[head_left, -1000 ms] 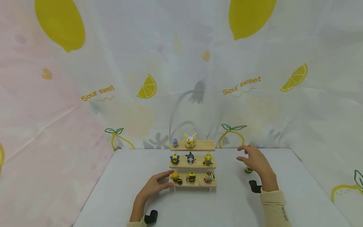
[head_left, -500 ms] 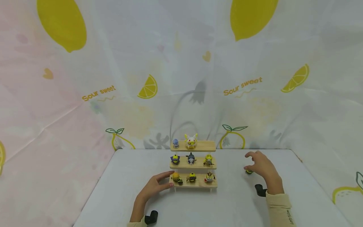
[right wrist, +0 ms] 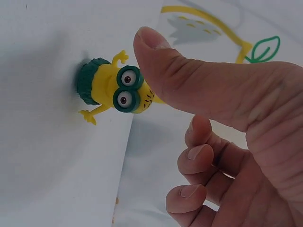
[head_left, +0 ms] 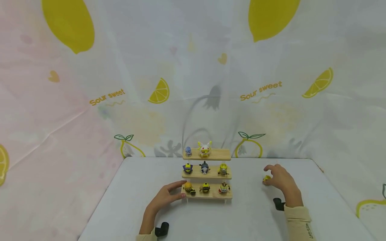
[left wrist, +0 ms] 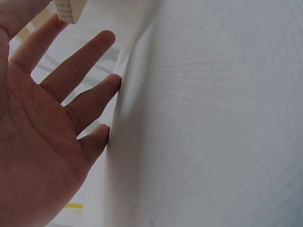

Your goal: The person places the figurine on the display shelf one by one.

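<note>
A three-tier wooden display stand (head_left: 217,194) carries several small toy figurines on its shelves. My left hand (head_left: 165,195) holds the left end of the lowest shelf with thumb and index finger; its other fingers are spread straight, as the left wrist view shows. On the white table, right of the stand, a yellow Minion figurine (right wrist: 106,82) with a green skirt stands upright. My right hand (head_left: 281,180) is curled round it, the thumb (right wrist: 163,71) over its head; the index finger's contact is hidden in the right wrist view.
The white table (head_left: 135,207) reaches back to a lemon-print cloth (head_left: 193,117). A white figurine with yellow ears (head_left: 204,149) and a blue figurine (head_left: 188,151) stand on the top shelf. Black wrist mounts (head_left: 163,229) sit at both wrists.
My right hand has moved down and right to the Minion figurine, which now stands upright and shows more yellow. My left hand stays at the stand. The view has shifted slightly.
</note>
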Demonstrator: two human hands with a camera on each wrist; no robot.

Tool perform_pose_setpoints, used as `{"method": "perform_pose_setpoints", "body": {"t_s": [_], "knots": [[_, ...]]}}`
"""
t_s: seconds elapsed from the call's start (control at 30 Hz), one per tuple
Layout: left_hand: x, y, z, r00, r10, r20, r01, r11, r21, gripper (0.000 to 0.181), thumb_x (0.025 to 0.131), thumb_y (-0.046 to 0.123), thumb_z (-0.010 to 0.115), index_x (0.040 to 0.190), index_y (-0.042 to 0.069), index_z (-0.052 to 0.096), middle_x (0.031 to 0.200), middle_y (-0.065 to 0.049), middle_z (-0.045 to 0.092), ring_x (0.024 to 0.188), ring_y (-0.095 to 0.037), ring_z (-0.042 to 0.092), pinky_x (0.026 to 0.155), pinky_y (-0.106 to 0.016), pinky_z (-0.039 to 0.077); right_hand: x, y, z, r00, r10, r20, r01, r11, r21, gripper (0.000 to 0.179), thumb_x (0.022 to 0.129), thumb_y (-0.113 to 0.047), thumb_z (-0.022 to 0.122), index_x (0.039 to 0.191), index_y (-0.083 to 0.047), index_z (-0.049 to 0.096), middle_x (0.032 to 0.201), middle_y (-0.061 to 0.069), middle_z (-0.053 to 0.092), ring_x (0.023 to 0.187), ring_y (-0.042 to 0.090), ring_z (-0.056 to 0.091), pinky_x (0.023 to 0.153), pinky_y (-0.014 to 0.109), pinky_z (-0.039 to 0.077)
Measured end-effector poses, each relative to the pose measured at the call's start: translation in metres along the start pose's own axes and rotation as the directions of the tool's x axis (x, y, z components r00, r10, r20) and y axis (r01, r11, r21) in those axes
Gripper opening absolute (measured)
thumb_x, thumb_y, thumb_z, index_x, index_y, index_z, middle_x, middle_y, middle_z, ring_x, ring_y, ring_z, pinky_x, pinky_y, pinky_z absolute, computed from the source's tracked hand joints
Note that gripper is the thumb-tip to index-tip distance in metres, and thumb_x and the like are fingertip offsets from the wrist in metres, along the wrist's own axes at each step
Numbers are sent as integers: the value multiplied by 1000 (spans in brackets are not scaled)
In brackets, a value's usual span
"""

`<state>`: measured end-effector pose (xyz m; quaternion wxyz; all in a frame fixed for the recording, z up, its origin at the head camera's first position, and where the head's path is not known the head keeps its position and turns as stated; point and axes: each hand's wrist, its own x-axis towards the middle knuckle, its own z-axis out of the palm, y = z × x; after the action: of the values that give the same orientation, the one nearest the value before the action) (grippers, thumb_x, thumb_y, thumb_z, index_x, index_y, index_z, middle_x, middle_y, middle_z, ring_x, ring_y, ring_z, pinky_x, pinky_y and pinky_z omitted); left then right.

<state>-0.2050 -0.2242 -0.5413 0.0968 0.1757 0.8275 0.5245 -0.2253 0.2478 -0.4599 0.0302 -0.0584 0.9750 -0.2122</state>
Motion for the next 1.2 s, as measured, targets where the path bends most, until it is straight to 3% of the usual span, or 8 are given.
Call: {"method": "perform_pose_setpoints", "body": {"t_s": [0.33, 1.2], "knots": [[1, -1, 1, 1000, -14, 1, 14, 1000, -9, 59, 87, 37, 76, 140, 16, 58, 139, 3, 57, 138, -30, 40, 112, -58, 29, -4, 1, 5, 1000, 4, 8, -4, 1000, -10, 46, 74, -9, 86, 111, 5, 64, 93, 17, 56, 86, 35, 56, 70, 50, 51], [1, -3, 2, 1000, -13, -5, 13, 1000, 5, 60, 88, 37, 76, 140, 14, 58, 139, 3, 57, 136, -31, 43, 112, -58, 30, -10, 10, 20, 997, -3, -74, 1, 1000, -23, 29, 82, -6, 78, 105, 5, 65, 90, 15, 55, 82, 31, 56, 65, 45, 51]]}}
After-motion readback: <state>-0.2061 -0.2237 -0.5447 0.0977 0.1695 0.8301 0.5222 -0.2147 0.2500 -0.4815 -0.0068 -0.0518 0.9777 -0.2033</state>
